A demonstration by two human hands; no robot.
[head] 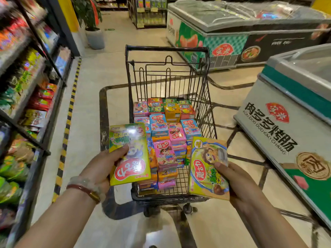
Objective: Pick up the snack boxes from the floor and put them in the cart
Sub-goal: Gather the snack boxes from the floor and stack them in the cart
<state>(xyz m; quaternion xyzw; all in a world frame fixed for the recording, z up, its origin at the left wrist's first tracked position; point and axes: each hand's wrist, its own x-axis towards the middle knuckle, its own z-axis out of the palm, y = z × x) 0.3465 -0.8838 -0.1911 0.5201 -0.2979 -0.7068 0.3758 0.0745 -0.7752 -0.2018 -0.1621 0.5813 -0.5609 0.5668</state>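
As we stood at cart (167,68): left hand (100,169) gripped green box (129,153), right hand (238,183) yellow box (207,167); basket dead ahead, left nearer.

The cart (168,108) stands open-topped; stacked boxes (166,136) fill its left and middle, with bare wire bottom near the right wall. Shelves (26,104) hem the left, freezers (286,133) the right; open floor (89,108) flanks the cart.

Pretty bright overhead store lighting, warm-ish. There's glare on the green box (129,152) I'm holding and on the glossy floor (86,111). Shelves (26,97) on my left are smeared with blur, and the wide lens bends everything near the edges.
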